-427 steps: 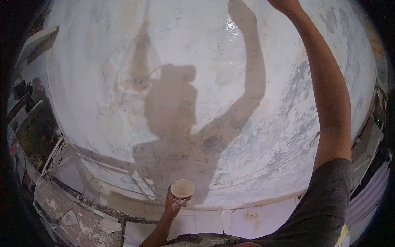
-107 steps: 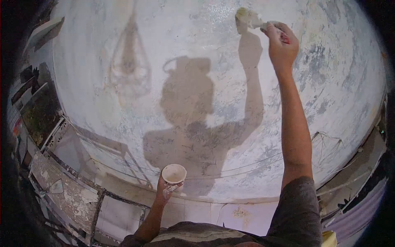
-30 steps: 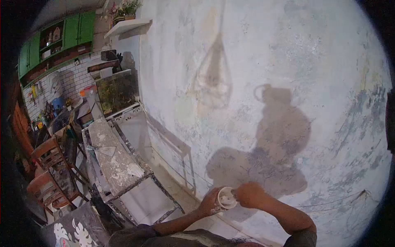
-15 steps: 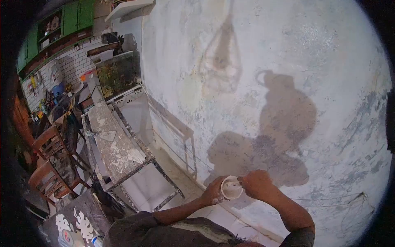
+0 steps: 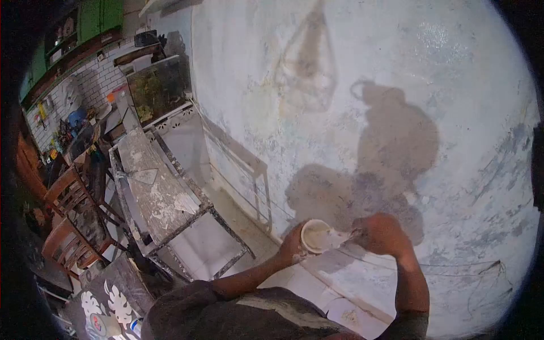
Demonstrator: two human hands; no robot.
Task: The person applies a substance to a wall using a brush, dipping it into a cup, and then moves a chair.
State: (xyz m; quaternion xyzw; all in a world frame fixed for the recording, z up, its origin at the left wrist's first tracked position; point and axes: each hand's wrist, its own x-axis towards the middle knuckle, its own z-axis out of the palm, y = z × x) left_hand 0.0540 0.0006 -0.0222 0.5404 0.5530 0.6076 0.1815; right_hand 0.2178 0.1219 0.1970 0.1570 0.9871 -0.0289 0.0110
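My left hand (image 5: 292, 245) is wrapped around the side of a small white tub (image 5: 313, 247), tilted so that its open mouth faces me. Whitish paste (image 5: 318, 237) shows inside it. At the tub's right rim, my right hand (image 5: 382, 233) is closed on the handle of what looks like a putty knife (image 5: 341, 238). Its pale, paste-coated end points left toward the tub, and the fist hides the handle. Both hands are held in front of a patchy, whitish wall (image 5: 464, 187), where my shadow falls.
A paint-spattered bench (image 5: 161, 195) stands left of my arms, with a flat trowel (image 5: 141, 177) lying on it. Wooden chairs (image 5: 71, 195) and a small dark table (image 5: 107, 283) are farther left. A fish tank (image 5: 158, 90) sits behind the bench. Thin cords (image 5: 453, 269) run along the lower wall.
My right hand has moved right and slightly up, drawing the putty knife out of the tub to its rim. The tub has shifted slightly up and left in view.
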